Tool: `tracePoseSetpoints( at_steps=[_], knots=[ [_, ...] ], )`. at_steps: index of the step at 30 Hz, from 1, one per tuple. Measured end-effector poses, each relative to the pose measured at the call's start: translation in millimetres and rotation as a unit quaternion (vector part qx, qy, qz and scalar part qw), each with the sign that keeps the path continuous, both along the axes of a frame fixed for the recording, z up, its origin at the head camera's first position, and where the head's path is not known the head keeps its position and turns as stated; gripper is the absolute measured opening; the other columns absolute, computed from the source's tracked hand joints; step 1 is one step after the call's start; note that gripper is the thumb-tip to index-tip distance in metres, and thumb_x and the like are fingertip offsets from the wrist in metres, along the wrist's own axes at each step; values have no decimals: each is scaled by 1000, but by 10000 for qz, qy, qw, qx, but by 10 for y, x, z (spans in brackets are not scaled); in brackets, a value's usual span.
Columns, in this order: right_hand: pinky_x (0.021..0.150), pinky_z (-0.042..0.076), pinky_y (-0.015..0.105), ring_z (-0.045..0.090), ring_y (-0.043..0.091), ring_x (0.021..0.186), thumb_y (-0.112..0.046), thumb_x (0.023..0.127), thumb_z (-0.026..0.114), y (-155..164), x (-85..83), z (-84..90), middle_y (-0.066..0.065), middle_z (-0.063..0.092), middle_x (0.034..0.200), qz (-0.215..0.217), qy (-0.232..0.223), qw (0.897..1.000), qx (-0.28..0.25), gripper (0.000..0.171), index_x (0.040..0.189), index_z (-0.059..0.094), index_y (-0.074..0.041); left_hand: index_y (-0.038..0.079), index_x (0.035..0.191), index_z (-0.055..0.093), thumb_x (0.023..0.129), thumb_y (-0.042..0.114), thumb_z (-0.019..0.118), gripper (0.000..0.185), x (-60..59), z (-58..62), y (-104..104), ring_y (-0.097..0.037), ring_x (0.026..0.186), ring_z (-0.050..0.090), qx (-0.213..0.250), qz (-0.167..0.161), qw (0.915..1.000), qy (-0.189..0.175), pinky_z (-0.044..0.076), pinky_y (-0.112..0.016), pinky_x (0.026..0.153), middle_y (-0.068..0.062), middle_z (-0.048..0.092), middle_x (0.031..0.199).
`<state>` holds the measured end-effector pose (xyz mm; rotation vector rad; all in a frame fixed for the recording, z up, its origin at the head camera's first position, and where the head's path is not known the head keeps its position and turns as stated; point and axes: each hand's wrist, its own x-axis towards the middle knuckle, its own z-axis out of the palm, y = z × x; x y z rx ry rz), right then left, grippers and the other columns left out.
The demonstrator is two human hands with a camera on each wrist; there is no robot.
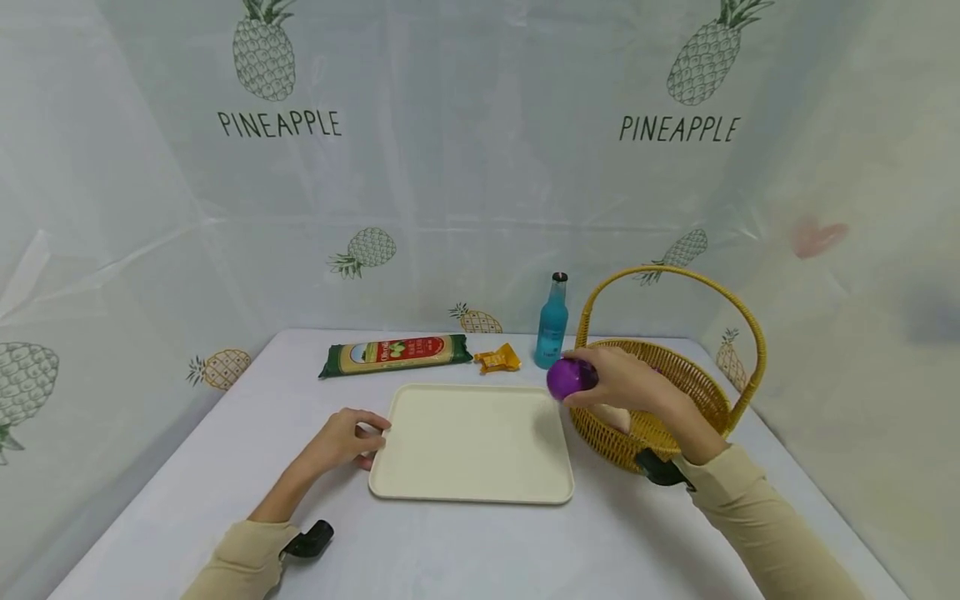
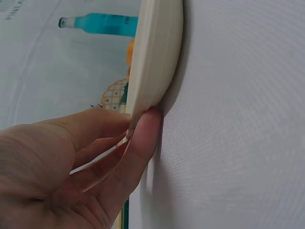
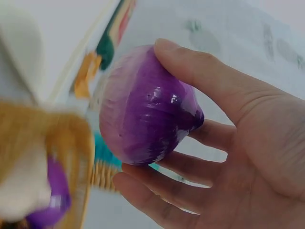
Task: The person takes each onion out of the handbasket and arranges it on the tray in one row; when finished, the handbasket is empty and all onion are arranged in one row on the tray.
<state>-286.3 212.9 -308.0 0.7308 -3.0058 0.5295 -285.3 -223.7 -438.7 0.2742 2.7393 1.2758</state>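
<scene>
My right hand (image 1: pixel 611 379) grips a round purple onion (image 1: pixel 572 378) (image 3: pixel 145 109) over the left rim of a woven basket (image 1: pixel 693 392), just past the tray's far right corner. In the right wrist view its fingers (image 3: pixel 190 71) curl round the onion. A cream tray (image 1: pixel 472 442) lies flat in the middle of the table. My left hand (image 1: pixel 352 433) holds the tray's left edge (image 2: pixel 155 57), with the thumb (image 2: pixel 143 143) under the rim and fingers above it.
A blue bottle (image 1: pixel 552 325), an orange packet (image 1: pixel 497 359) and a long green-and-red pasta packet (image 1: pixel 396 353) lie behind the tray. The basket has a tall hoop handle (image 1: pixel 742 308) and holds a pale object (image 1: pixel 615 417) and another purple thing (image 3: pixel 50 200). Pineapple-print sheeting surrounds the table.
</scene>
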Motion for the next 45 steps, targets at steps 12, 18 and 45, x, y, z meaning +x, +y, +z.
tracePoseSetpoints(
  at_steps=[12, 18, 45],
  knots=[
    [88, 59, 40, 62, 23, 105, -37, 79, 81, -956, -351, -323, 9, 65, 125, 496, -402, 9979, 81, 68, 137, 56, -13, 2, 111, 70, 86, 5, 69, 26, -11, -20, 8, -13, 63, 64, 10, -71, 10000, 50, 58, -26, 51, -10, 71, 88],
    [97, 56, 41, 59, 26, 117, -39, 79, 81, -1444, -537, -546, 9, 61, 133, 784, -662, 9947, -35, 72, 140, 53, -13, 2, 111, 70, 85, 5, 70, 25, -5, -3, -20, -14, 63, 64, -50, 8, 10000, 36, 57, -25, 51, -10, 71, 88],
    [101, 52, 45, 52, 26, 129, -44, 84, 75, -2315, -785, -1055, 6, 48, 148, 435, 38, 9968, -664, 72, 145, 46, -19, -2, 112, 69, 85, 3, 69, 27, 17, -7, -5, -14, 64, 66, 69, -164, 9997, 188, 59, -28, 51, -15, 73, 90]
  ],
)
